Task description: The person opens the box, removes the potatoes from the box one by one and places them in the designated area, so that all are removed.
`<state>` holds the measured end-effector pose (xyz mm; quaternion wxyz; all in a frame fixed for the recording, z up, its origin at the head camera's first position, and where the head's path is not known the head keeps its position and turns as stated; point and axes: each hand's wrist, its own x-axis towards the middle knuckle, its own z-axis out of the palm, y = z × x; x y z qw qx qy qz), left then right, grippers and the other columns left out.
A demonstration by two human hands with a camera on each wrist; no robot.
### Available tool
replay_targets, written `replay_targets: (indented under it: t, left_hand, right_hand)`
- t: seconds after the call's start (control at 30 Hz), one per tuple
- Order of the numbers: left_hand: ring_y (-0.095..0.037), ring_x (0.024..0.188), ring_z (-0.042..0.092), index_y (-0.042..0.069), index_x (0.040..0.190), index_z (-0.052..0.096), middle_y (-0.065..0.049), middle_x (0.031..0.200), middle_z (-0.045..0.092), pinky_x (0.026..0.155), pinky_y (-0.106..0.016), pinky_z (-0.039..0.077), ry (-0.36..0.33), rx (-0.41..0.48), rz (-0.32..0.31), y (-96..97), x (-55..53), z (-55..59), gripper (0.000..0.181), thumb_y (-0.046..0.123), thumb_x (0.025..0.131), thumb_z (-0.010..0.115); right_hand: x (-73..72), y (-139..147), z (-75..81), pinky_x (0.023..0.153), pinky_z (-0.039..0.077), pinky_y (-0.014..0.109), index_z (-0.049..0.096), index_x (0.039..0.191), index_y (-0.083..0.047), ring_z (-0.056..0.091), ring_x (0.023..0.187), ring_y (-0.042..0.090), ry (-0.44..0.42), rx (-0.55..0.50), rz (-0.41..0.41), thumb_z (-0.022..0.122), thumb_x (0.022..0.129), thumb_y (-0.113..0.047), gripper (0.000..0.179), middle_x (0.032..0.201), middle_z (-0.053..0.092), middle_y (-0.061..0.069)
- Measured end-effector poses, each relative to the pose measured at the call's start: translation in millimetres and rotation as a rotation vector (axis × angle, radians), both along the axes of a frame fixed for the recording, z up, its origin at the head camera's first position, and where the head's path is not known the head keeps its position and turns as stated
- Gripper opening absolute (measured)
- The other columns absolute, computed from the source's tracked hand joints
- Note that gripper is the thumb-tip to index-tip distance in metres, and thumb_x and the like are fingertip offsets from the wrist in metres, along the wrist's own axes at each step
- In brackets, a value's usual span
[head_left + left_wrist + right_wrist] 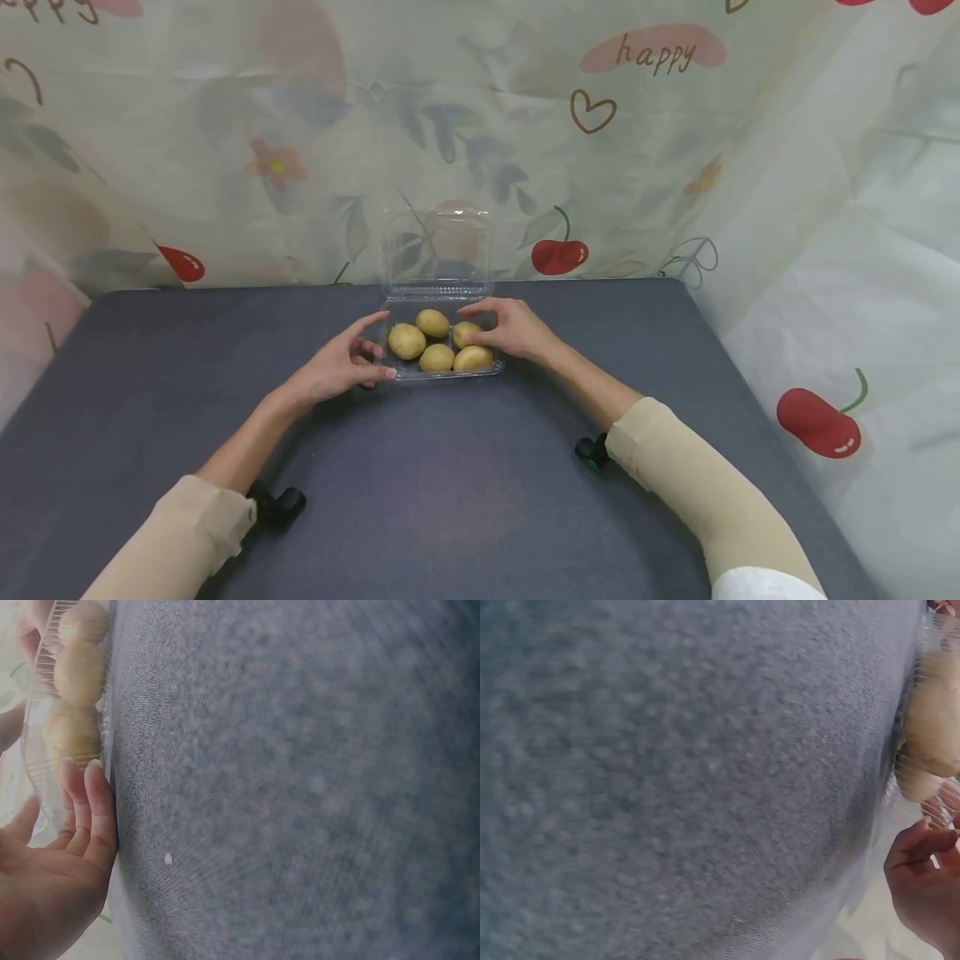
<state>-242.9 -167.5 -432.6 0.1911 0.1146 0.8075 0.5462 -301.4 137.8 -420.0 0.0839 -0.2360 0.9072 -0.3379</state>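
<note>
An unlidded clear plastic clamshell box (442,377) holds several yellow potatoes (437,358); its lid (437,250) stands raised at the back. At the box's left end, my left hand (333,367) has its index finger by the back corner and its thumb at the front corner. In the left wrist view, the left fingers (99,802) lie nearly straight against the ribbed side. From the right, my right hand (517,327) reaches over the box's end and holds the back right potato (467,333) between thumb and index finger. Part of that potato is hidden by the thumb.
The box stands near the back edge of a table with a dark grey cloth (450,483). Behind it hangs a patterned curtain (465,125), close to the raised lid. Another pale sheet (885,292) hangs along the right side.
</note>
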Motion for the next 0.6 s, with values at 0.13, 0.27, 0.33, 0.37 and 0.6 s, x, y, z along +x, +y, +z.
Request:
replay_targets:
  t: [0.13, 0.27, 0.33, 0.37, 0.6]
  left_hand:
    - [-0.029, 0.085, 0.065, 0.023, 0.16, 0.019, -0.02, 0.111, 0.053, 0.075, -0.039, 0.056, 0.014, -0.007, -0.004, 0.5, -0.5, 1.3, 0.094, 0.016, 0.087, 0.079]
    - [-0.028, 0.086, 0.065, 0.022, 0.16, 0.018, -0.021, 0.112, 0.052, 0.075, -0.039, 0.056, 0.019, -0.017, -0.009, 0.4, 1.4, 1.0, 0.094, 0.017, 0.088, 0.078]
    - [-0.029, 0.087, 0.065, 0.022, 0.16, 0.018, -0.021, 0.113, 0.052, 0.075, -0.039, 0.056, 0.018, -0.015, -0.009, 0.3, 2.0, 0.0, 0.094, 0.018, 0.088, 0.078]
    - [-0.029, 0.087, 0.065, 0.022, 0.16, 0.018, -0.021, 0.113, 0.053, 0.075, -0.039, 0.056, 0.019, -0.014, -0.009, 0.1, 2.4, -0.7, 0.094, 0.018, 0.088, 0.078]
    - [-0.029, 0.087, 0.065, 0.021, 0.16, 0.019, -0.02, 0.111, 0.053, 0.075, -0.039, 0.056, 0.025, -0.001, -0.006, 0.2, 1.5, -2.3, 0.094, 0.018, 0.087, 0.078]
  right_hand:
    - [-3.0, -0.1, 4.8, 0.096, 0.045, 0.037, 0.07, 0.127, -0.021, 0.055, 0.125, 0.019, -0.008, 0.082, 0.017, 0.079, 0.087, -0.032, 0.042, 0.127, 0.066, -0.002]
    - [-6.5, -1.7, 7.5, 0.085, 0.045, 0.034, 0.07, 0.128, -0.024, 0.058, 0.111, 0.018, -0.022, 0.165, 0.062, 0.077, 0.088, -0.035, 0.042, 0.131, 0.064, 0.0]
    - [-7.9, -2.6, 7.6, 0.083, 0.044, 0.031, 0.069, 0.128, -0.025, 0.058, 0.107, 0.016, -0.029, 0.191, 0.076, 0.076, 0.089, -0.036, 0.042, 0.132, 0.063, 0.001]
    - [-8.5, -3.0, 7.4, 0.081, 0.044, 0.031, 0.069, 0.128, -0.025, 0.058, 0.104, 0.017, -0.032, 0.198, 0.082, 0.076, 0.089, -0.037, 0.042, 0.132, 0.063, 0.001]
    - [-12.3, -3.6, 8.7, 0.079, 0.043, 0.03, 0.069, 0.13, -0.025, 0.059, 0.1, 0.016, -0.021, 0.239, 0.109, 0.076, 0.088, -0.04, 0.045, 0.132, 0.064, 0.001]
